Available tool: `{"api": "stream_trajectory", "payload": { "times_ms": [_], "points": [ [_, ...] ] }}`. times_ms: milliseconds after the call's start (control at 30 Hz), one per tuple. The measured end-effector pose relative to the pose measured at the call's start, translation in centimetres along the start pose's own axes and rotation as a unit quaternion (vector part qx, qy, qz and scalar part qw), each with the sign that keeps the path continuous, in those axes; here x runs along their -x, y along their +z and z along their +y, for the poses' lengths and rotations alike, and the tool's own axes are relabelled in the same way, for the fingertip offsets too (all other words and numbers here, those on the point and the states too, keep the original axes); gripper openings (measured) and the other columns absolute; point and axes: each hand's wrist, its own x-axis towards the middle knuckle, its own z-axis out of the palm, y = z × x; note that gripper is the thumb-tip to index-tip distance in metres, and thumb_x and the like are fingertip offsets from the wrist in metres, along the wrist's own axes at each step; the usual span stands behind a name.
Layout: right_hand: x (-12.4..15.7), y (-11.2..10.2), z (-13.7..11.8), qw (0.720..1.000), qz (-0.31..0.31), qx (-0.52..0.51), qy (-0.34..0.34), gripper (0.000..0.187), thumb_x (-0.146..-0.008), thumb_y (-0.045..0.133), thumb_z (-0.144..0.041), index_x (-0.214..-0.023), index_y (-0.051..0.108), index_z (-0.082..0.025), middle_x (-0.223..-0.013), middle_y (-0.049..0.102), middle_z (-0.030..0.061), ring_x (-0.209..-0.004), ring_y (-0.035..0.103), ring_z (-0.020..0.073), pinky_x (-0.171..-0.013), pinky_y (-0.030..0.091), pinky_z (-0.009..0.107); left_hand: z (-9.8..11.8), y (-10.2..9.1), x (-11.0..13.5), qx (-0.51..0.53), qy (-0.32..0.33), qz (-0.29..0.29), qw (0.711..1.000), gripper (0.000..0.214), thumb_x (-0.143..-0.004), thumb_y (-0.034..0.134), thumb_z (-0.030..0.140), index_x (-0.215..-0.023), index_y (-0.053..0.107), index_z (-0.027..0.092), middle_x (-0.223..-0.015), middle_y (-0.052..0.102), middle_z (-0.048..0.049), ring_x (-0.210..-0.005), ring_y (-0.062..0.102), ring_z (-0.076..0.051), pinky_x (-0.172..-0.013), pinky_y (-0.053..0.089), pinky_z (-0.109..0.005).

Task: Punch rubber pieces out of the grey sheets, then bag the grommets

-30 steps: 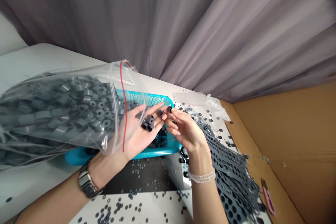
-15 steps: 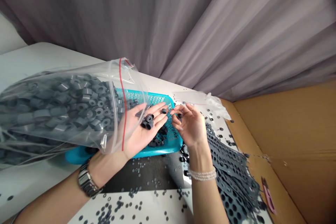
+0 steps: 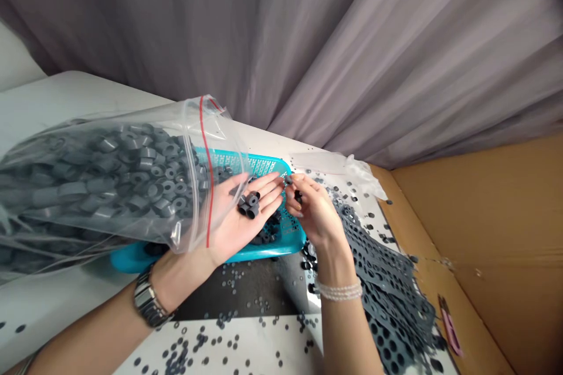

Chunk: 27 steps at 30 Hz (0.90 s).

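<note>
My left hand (image 3: 240, 214) lies palm up over a teal perforated basket (image 3: 288, 240), with several small grey rubber rings (image 3: 248, 204) resting on its palm and fingers. It also props up the mouth of a large clear zip bag (image 3: 101, 181) full of the same grey rings. My right hand (image 3: 310, 214) is just to the right, fingertips touching the left fingertips, pinching one grey ring (image 3: 298, 194). More rings lie in the basket under my hands.
Punched-out grey rubber sheets (image 3: 387, 293) lie piled at the right beside a cardboard box wall (image 3: 488, 246). Small grey punch-outs (image 3: 197, 345) are scattered over the white table. An empty clear bag (image 3: 343, 167) lies behind. A grey curtain hangs at the back.
My right hand has swung back toward the left fingertips with a ring pinched. The left hand and bag have barely moved.
</note>
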Motion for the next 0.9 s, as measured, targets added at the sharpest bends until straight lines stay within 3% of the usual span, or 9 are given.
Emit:
{"api": "stream_trajectory", "payload": {
  "times_ms": [133,233,400,567,800,900],
  "points": [
    [0.0,-0.3,-0.6,0.994,-0.021,-0.097,0.041,0.016,-0.078,0.055,-0.036,-0.077,0.052,-0.020,-0.070,0.051,0.0010,-0.050,0.033,0.0085,-0.044,0.014,0.025,0.1,0.1,0.1,-0.005,0.003,0.010,1.000,0.056,-0.091,0.043,0.029,-0.140,0.043,0.003,-0.136,0.056,-0.0179,-0.130,0.050,-0.025,-0.112,0.037,-0.036],
    [0.0,-0.2,-0.6,0.995,-0.011,-0.087,0.042,0.021,-0.080,0.048,-0.040,-0.075,0.053,-0.020,-0.071,0.052,0.0024,-0.049,0.034,0.0092,-0.043,0.013,0.025,-0.1,0.5,0.3,-0.008,0.008,0.046,0.999,0.054,-0.091,0.044,0.028,-0.138,0.046,0.003,-0.133,0.059,-0.0181,-0.127,0.053,-0.025,-0.110,0.039,-0.037],
    [0.8,1.1,-0.3,0.995,-0.025,0.097,0.012,0.023,-0.079,0.063,-0.042,-0.074,0.058,-0.020,-0.054,0.038,-0.0069,-0.044,0.019,0.0066,-0.044,0.014,0.025,-0.5,0.7,0.0,0.007,0.024,0.096,0.995,0.046,-0.093,0.040,0.023,-0.133,0.050,0.004,-0.118,0.067,-0.0190,-0.101,0.068,-0.021,-0.089,0.055,-0.031],
    [2.2,2.4,-1.0,0.950,-0.043,0.303,-0.061,0.016,-0.077,0.069,-0.031,-0.085,0.069,-0.018,-0.069,0.054,-0.0017,-0.059,0.039,0.0097,-0.058,0.034,0.026,-0.4,0.2,-0.1,0.002,0.034,0.101,0.994,0.037,-0.093,0.044,0.021,-0.124,0.058,0.007,-0.093,0.072,-0.0133,-0.079,0.069,-0.018,-0.066,0.057,-0.024],
    [2.4,2.9,-1.3,0.917,-0.040,0.386,-0.093,0.018,-0.077,0.066,-0.026,-0.092,0.069,-0.018,-0.062,0.041,-0.0048,-0.061,0.039,0.0110,-0.058,0.035,0.026,-0.2,0.3,0.2,0.002,0.007,0.073,0.997,0.042,-0.094,0.041,0.024,-0.125,0.058,0.002,-0.081,0.069,-0.0106,-0.069,0.066,-0.016,-0.057,0.054,-0.021],
    [2.6,2.8,-1.6,0.915,-0.037,0.389,-0.096,0.018,-0.081,0.063,-0.029,-0.094,0.068,-0.017,-0.066,0.048,-0.0031,-0.061,0.041,0.0109,-0.059,0.035,0.026,-0.2,0.4,0.3,-0.005,0.016,0.074,0.997,0.043,-0.095,0.040,0.025,-0.127,0.057,0.001,-0.089,0.071,-0.0131,-0.075,0.067,-0.016,-0.064,0.056,-0.023]
  ]
}}
